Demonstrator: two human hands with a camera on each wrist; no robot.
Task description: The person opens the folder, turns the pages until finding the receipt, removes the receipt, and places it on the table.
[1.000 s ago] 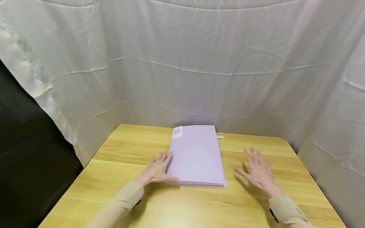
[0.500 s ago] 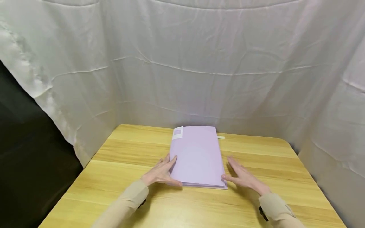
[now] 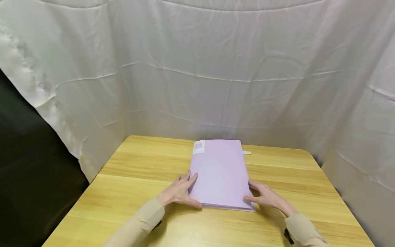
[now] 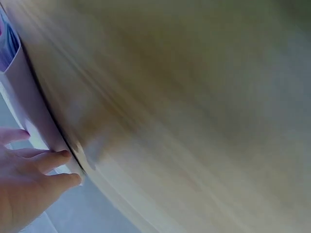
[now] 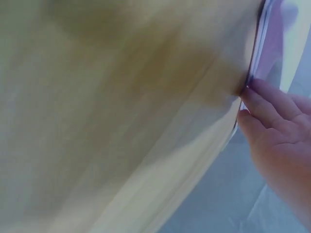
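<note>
A light purple document folder (image 3: 219,171) with a white label at its far left corner lies closed on the wooden table. At its left edge rests my left hand (image 3: 180,192), fingers spread and thumb near the front left corner. In the left wrist view the left hand (image 4: 29,179) touches the folder's spine side (image 4: 41,111), where inner sleeves show at one end. My right hand (image 3: 266,197) is at the right edge, its thumb by the front right corner. In the right wrist view the right hand's (image 5: 282,131) fingertips touch the folder's edge, fingers fairly straight.
The wooden table (image 3: 129,192) extends to both sides of the folder. A small pale strip (image 3: 247,152) sticks out beyond the folder's right edge near the back. Grey-white curtains (image 3: 197,103) stand behind and beside the table, with dark cloth (image 3: 31,171) at left.
The folder has shifted slightly right and toward me, and my left hand has moved along with it. My right hand has come in from the right to the folder's right edge.
</note>
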